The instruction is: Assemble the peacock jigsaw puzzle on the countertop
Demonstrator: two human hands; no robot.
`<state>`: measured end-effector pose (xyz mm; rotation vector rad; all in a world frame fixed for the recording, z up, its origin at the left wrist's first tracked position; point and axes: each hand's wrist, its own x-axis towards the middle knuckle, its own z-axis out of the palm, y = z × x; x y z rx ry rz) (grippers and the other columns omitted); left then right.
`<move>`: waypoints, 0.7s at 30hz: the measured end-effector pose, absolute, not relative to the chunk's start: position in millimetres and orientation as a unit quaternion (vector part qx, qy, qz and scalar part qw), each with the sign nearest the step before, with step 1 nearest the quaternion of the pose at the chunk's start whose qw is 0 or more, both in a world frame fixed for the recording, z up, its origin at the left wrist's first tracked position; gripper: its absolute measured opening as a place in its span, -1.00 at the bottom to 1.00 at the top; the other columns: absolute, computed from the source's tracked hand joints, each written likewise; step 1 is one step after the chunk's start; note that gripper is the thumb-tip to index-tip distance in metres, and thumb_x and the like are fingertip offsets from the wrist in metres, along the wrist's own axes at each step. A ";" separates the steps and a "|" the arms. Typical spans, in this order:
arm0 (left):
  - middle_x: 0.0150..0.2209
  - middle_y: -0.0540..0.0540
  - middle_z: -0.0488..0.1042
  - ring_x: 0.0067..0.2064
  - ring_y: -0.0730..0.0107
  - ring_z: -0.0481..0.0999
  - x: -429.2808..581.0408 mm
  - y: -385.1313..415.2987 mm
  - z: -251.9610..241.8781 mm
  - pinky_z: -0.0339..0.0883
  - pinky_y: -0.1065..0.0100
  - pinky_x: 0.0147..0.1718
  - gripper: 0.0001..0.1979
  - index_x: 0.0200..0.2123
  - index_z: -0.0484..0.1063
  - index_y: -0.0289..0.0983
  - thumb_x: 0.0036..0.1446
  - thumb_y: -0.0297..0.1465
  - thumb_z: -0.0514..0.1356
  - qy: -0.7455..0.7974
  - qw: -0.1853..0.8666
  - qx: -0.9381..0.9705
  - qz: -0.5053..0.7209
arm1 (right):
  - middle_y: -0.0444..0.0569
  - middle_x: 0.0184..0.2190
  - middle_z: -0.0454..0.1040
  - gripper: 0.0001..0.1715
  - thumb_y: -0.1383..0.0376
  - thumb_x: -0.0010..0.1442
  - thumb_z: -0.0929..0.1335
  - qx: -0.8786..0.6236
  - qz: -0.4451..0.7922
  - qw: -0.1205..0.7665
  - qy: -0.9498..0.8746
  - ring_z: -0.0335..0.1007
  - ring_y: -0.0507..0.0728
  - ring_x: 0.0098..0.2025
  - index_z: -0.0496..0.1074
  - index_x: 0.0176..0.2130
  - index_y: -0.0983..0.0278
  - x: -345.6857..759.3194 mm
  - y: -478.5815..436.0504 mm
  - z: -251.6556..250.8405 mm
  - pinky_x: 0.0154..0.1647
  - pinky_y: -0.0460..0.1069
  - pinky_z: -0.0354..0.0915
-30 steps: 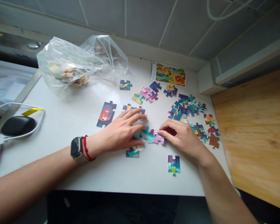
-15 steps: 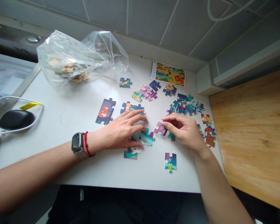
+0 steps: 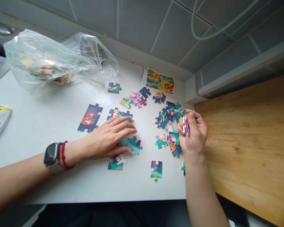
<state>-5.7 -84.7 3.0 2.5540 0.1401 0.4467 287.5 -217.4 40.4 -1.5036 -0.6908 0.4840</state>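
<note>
The right hand (image 3: 193,135) is holding a purple jigsaw piece (image 3: 186,126) upright, pinched narrow between thumb and fingers, just above a loose cluster of puzzle pieces (image 3: 170,142); the left hand (image 3: 109,137) is lying wide and flat on the white table (image 3: 49,186), partly covering a teal piece (image 3: 132,145), its fingertips just below a row of joined pieces (image 3: 119,114)

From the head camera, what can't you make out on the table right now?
Head view only:
Purple piece in the right hand: its picture, as it is edge-on and behind the fingers.
Teal piece: its left part, under the left hand.
Pieces in the plastic bag: blurred by the plastic.
Small piece: partly hidden by the right forearm.
</note>
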 end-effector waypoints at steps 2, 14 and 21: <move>0.24 -0.25 0.49 0.44 -0.09 0.28 -5.5 -84.8 1.9 0.16 -0.08 0.42 -0.52 0.24 0.38 -0.22 0.39 -0.11 0.26 0.058 0.263 0.948 0.167 | -0.30 -0.56 0.25 -0.66 -0.01 0.19 0.55 -0.641 0.220 0.680 -0.278 0.08 -0.06 -0.61 0.56 -0.21 0.15 293.4 -217.4 43.2 -0.61 -0.13 0.11; 0.18 -0.14 0.54 0.41 -0.04 0.31 -2.0 -85.2 -0.1 0.20 -0.03 0.40 -0.73 0.11 0.50 -0.13 0.40 -0.23 0.26 0.047 0.257 0.948 0.183 | -0.04 -0.26 0.63 -0.78 0.12 0.33 0.49 -0.707 0.191 0.361 -0.577 0.49 0.11 -0.33 0.66 -0.09 0.17 262.7 -220.4 35.2 -0.29 0.04 0.42; 0.21 -0.13 0.53 0.45 -0.02 0.26 -5.1 -87.7 0.4 0.17 -0.04 0.43 -0.74 0.11 0.51 -0.12 0.41 -0.27 0.25 0.025 0.244 0.953 0.179 | -0.02 -0.09 0.57 -0.77 0.16 0.27 0.53 -0.723 0.230 0.187 -0.624 0.54 0.21 -0.08 0.61 -0.08 0.14 302.2 -243.2 76.4 -0.06 0.10 0.44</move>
